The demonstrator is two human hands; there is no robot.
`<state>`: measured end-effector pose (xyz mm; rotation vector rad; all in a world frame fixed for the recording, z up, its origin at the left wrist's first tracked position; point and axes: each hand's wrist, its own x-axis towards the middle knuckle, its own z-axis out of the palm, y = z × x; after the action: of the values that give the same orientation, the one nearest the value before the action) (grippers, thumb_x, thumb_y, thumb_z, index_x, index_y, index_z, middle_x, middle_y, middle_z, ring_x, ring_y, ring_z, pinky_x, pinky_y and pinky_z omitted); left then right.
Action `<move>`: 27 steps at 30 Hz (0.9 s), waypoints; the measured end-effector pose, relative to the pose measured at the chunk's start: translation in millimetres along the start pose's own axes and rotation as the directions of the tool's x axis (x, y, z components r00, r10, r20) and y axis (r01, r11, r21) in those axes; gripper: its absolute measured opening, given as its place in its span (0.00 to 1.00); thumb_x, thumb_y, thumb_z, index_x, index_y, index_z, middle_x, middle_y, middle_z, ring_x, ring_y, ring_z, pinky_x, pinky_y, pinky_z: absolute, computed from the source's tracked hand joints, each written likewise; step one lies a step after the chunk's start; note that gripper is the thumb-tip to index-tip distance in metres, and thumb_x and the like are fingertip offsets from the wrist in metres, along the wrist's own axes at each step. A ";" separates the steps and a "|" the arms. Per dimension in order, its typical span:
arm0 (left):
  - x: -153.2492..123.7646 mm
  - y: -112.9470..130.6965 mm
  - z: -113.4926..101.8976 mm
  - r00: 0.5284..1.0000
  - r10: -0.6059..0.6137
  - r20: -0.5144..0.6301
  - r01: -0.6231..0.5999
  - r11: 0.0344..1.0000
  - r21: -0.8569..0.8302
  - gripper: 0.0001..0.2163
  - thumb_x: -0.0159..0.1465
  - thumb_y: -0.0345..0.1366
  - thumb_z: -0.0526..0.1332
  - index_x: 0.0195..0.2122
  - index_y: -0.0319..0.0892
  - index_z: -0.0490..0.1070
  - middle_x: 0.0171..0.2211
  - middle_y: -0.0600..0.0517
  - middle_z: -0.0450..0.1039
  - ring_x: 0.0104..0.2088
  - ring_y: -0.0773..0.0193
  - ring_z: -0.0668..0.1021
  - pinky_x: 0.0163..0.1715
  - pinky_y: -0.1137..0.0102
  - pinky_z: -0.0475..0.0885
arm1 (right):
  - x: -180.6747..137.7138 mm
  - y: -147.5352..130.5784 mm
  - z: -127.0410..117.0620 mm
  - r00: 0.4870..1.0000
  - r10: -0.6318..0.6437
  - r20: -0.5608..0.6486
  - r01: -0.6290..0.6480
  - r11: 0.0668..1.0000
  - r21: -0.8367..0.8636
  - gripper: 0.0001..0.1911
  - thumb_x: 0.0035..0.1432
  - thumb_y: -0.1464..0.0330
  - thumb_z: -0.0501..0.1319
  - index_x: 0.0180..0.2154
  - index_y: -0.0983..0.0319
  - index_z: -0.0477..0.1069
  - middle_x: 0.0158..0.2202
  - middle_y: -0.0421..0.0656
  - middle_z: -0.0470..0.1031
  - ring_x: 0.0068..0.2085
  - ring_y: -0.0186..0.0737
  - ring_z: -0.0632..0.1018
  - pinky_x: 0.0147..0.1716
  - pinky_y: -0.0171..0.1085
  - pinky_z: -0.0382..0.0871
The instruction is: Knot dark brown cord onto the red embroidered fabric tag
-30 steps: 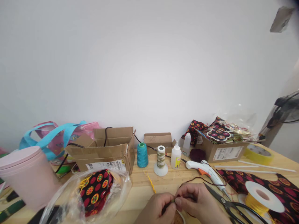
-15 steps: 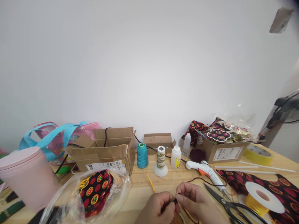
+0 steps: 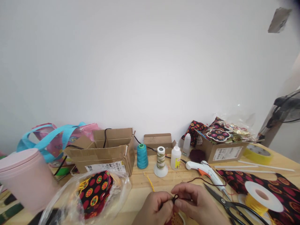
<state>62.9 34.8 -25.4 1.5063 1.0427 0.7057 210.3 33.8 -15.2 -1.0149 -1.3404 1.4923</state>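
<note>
At the bottom centre, my left hand (image 3: 156, 207) and my right hand (image 3: 195, 203) meet fingertip to fingertip over the wooden table (image 3: 140, 187). Both pinch a thin dark cord (image 3: 175, 197) that forms a small loop or knot between them. The cord trails right toward the white glue gun (image 3: 208, 172). A small round red patterned piece (image 3: 174, 218) shows just under the hands, mostly hidden. Black scissors (image 3: 228, 203) lie right of my right hand.
Cardboard boxes (image 3: 105, 150), a teal thread cone (image 3: 142, 156), a thread spool (image 3: 161, 161) and a glue bottle (image 3: 176, 157) stand behind. A plastic bag of patterned fabric (image 3: 96, 190) and a pink tub (image 3: 25, 178) sit left; a yellow cord reel (image 3: 262, 197) and yellow tape (image 3: 259, 153) sit right.
My fingers have shifted on the cord, and a small dark loop now shows between the fingertips. The hands stayed in the same place.
</note>
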 end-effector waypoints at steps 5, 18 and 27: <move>-0.7 -3.5 1.0 0.999 -0.047 -0.004 0.047 0.999 0.025 0.09 0.54 0.38 0.50 0.19 0.41 0.59 0.16 0.58 0.55 0.20 0.69 0.61 0.20 0.73 0.55 | 0.9 4.6 1.8 1.000 -0.008 -0.023 0.006 0.998 -0.058 0.10 0.39 0.66 0.64 0.22 0.66 0.67 0.19 0.39 0.69 0.23 0.33 0.70 0.24 0.31 0.61; 1.1 -6.6 -2.0 0.995 -0.044 0.085 0.057 0.986 -0.156 0.21 0.57 0.52 0.47 0.17 0.41 0.59 0.13 0.59 0.53 0.14 0.74 0.55 0.13 0.74 0.44 | 0.5 1.4 5.1 0.996 0.020 -0.086 -0.020 1.000 0.005 0.11 0.36 0.65 0.65 0.19 0.64 0.66 0.15 0.34 0.64 0.18 0.27 0.63 0.19 0.28 0.58; 4.7 -9.5 -0.7 0.995 0.014 0.097 -0.003 0.993 -0.119 0.20 0.57 0.50 0.48 0.18 0.40 0.60 0.11 0.61 0.52 0.12 0.75 0.52 0.13 0.76 0.45 | 2.2 3.1 6.3 0.981 -0.039 -0.190 0.031 0.999 -0.043 0.09 0.35 0.66 0.63 0.18 0.65 0.67 0.16 0.36 0.65 0.19 0.29 0.65 0.20 0.29 0.60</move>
<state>62.2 39.3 -35.0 1.4293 0.9059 0.6815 203.5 33.9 -17.7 -1.1240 -1.2490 1.3113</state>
